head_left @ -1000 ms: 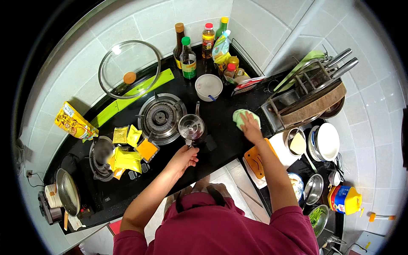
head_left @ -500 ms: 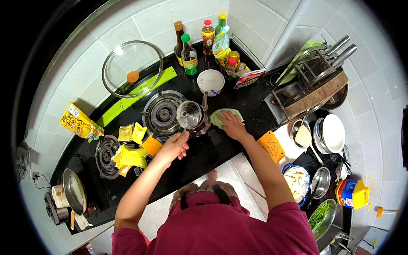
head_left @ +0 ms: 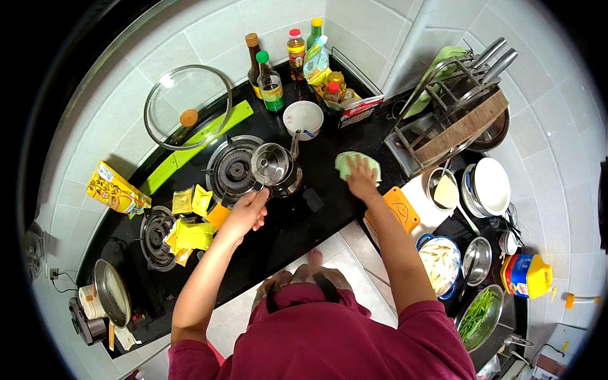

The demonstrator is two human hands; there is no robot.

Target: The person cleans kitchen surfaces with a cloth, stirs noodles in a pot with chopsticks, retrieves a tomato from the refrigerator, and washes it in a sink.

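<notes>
My right hand (head_left: 362,178) lies with its fingers spread on a pale green cloth (head_left: 349,163), pressing it against the black countertop. With closed fingers, my left hand (head_left: 248,214) pinches a thin metal handle on the near side of a small shiny steel pot (head_left: 271,163). That pot is beside the right edge of the larger gas burner (head_left: 233,170); a second handle points away from me, towards a white bowl (head_left: 303,118). A dark patch (head_left: 312,199) marks the counter between my hands.
Yellow wrappers (head_left: 192,235) lie by the smaller burner (head_left: 157,237). Sauce bottles (head_left: 270,85) stand at the back, and a glass lid (head_left: 188,95) leans on the wall. To the right are a knife rack (head_left: 449,120), an orange board (head_left: 401,209) and several bowls (head_left: 492,187).
My right hand has slid the green cloth rightward along the counter, closer to the orange board. My left hand keeps its grip on the steel pot's handle. The whole view has shifted slightly.
</notes>
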